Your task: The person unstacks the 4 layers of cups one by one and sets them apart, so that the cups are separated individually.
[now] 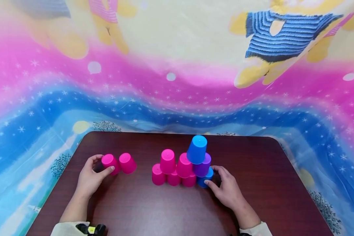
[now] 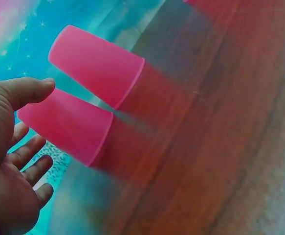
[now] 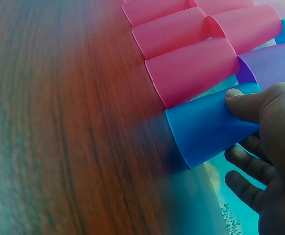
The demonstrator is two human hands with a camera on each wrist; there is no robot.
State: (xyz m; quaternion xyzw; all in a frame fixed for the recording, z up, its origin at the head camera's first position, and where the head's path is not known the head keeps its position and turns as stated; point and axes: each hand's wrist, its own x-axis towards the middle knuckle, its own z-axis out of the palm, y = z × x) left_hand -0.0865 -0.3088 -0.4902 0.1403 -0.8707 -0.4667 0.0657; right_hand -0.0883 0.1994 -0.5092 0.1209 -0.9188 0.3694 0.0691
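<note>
On the left of the table my left hand point(image 1: 89, 179) holds an upside-down pink cup point(image 1: 109, 164) between thumb and fingers; the left wrist view shows the thumb on its side. Close beside it stands a second pink cup point(image 1: 127, 163). Right of these rises a stack of upside-down cups. Its bottom row has three pink cups point(image 1: 158, 175) and a blue cup point(image 3: 210, 127), which my right hand point(image 1: 227, 188) grips at the right end. Two pink cups point(image 1: 167, 161) and a purple cup point(image 1: 203, 168) form the second row. Another blue cup point(image 1: 197, 151) tops the right side.
The dark brown table point(image 1: 153, 209) has rounded back corners. A printed cloth point(image 1: 177, 85) with bears and stars hangs behind it and along both sides. A gap of bare tabletop lies between the two separate pink cups and the stack.
</note>
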